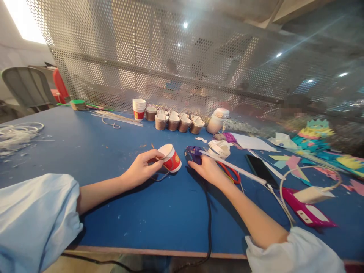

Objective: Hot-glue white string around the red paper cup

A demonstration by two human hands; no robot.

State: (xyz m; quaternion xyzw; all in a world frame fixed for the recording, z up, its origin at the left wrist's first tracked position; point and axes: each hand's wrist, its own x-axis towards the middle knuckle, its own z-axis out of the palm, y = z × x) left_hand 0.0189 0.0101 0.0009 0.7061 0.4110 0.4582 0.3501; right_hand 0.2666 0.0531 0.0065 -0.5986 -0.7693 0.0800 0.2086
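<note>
A red and white paper cup [174, 159] leans tilted at the middle of the table, its mouth toward the upper left. My left hand [145, 165] is closed at its rim, thumb and fingers pinched there. A thin brown cord [162, 178] runs from these fingers along the cup and loops below it. Just right of the cup, my right hand [206, 168] is wrapped round a blue hot glue gun [194, 151]. From the gun's back a long whitish glue stick [236, 167] points right. Its black cable [209, 216] hangs over the table's front edge.
Behind stand stacked paper cups [139, 109], several brown-wrapped cups [173, 123] and a pale jar [217, 120]. To the right lie red-handled scissors [233, 174], a tape roll [219, 149], a phone [261, 169], a pink power strip [307, 212] and paper scraps [297, 167]. White string [19, 131] lies left.
</note>
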